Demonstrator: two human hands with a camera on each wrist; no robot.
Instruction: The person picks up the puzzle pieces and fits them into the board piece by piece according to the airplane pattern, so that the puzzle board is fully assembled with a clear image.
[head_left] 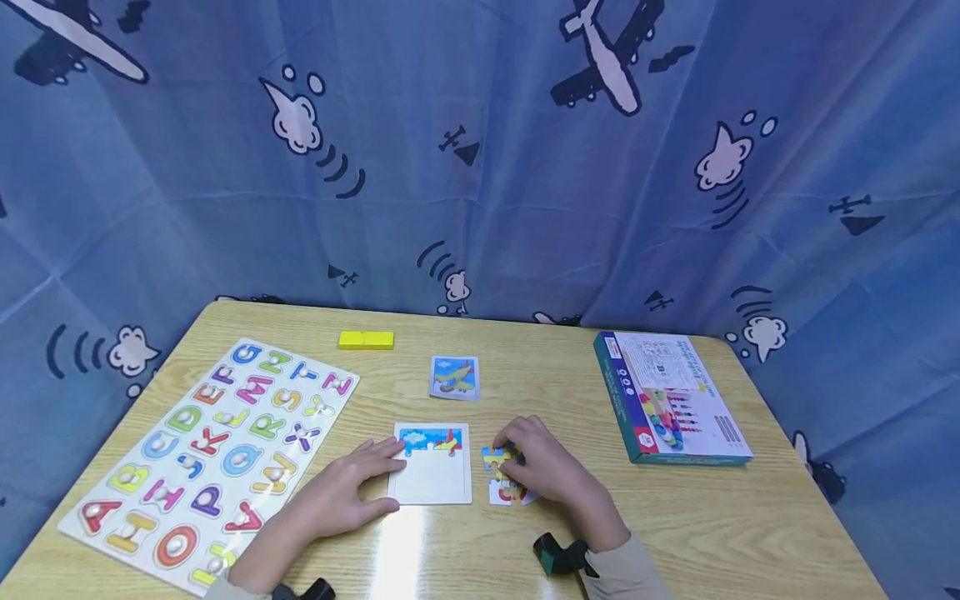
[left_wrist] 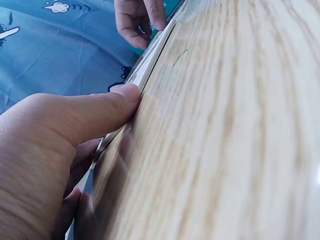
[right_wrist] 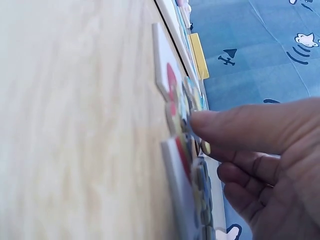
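Note:
A white square puzzle board (head_left: 431, 479) lies on the table, with a row of blue, red and yellow pieces (head_left: 429, 440) along its top. My left hand (head_left: 348, 487) rests at its left side, fingers spread onto the board and thumb (left_wrist: 117, 102) touching the near edge. To the right of the board lies a cluster of loose jigsaw pieces (head_left: 498, 492), some yellow and blue, some white with red. Over them is my right hand (head_left: 542, 458), its thumb and forefinger pinching a small jigsaw piece (right_wrist: 205, 147), mostly hidden by the fingers.
A picture card with a yellow airplane (head_left: 454, 378) lies behind the board. Farther back is a yellow block (head_left: 366, 340). On the left lies a large alphabet board (head_left: 217, 454) with knobbed letters; at the right, a flat box (head_left: 675, 400). A blue curtain (head_left: 480, 167) hangs behind the table.

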